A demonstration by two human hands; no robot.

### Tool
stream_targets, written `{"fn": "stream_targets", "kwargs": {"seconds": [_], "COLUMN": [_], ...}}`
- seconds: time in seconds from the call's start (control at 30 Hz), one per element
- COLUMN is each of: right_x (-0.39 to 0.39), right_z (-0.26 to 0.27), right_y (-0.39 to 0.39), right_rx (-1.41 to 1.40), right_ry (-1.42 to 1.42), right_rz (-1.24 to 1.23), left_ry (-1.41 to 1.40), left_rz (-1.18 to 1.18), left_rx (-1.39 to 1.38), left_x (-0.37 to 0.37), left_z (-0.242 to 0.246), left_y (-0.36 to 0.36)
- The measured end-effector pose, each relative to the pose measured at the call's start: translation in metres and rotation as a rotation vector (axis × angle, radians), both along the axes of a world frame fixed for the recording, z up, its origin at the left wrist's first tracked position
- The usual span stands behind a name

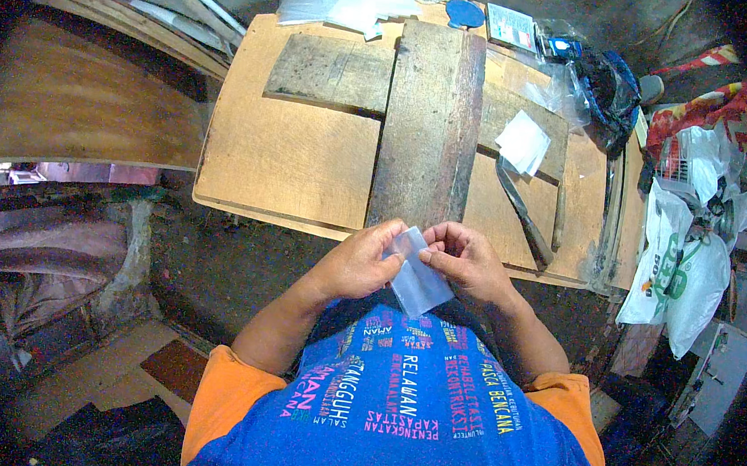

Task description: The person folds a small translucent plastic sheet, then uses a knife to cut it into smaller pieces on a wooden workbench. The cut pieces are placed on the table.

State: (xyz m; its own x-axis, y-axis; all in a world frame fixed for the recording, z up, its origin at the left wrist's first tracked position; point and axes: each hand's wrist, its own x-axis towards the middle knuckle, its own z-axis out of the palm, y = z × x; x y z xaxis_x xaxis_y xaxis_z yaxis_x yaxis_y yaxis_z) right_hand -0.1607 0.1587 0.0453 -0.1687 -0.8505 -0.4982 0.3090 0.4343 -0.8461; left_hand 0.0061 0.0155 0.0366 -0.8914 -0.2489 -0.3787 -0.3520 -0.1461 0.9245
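Note:
A small translucent plastic sheet or sleeve (418,287) is held between my two hands, just in front of the shirt. My left hand (362,261) pinches its left edge, thumb on top. On the other side, my right hand (472,264) grips the upper right edge between thumb and curled fingers. Directly beyond the hands lies a long worn wooden plank (428,120), its near end partly hidden by them. To the right of the plank rests a large knife (524,214), apparently a machete. A small pile of white sheets (524,143) lies near its upper end.
The plank crosses a flatter board (333,71) on a wooden table (287,162). Clear plastic sheets (357,1), a blue round object (465,14), a flat box (511,27) and a black plastic bag (607,97) sit along the far side. White bags (694,288) hang at right.

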Motion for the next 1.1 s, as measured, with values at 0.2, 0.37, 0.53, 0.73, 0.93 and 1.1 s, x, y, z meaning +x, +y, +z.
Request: {"fn": "stream_targets", "kwargs": {"seconds": [0.2,0.37,0.53,0.73,0.93,1.1], "right_x": [0.0,0.004,0.013,0.021,0.01,0.0], "right_z": [-0.001,-0.009,-0.017,-0.028,-0.016,-0.013], "right_y": [0.001,0.001,-0.005,-0.006,-0.013,-0.017], "right_rx": [-0.019,-0.046,-0.02,-0.104,-0.058,-0.04], "right_ry": [0.135,0.116,0.095,0.112,0.101,0.168], "right_rz": [-0.063,-0.213,-0.29,-0.259,-0.263,-0.229], "left_ry": [0.007,-0.086,0.113,0.08,0.07,0.023], "left_rz": [0.207,0.283,0.49,0.484,0.453,0.407], "left_rx": [0.168,0.335,0.305,0.156,0.037,-0.108], "left_x": [-0.006,-0.009,-0.019,-0.017,-0.015,-0.015], "left_z": [0.006,0.005,-0.013,-0.03,-0.031,-0.029], "left_y": [0.004,0.011,0.034,0.032,0.031,0.028]}}
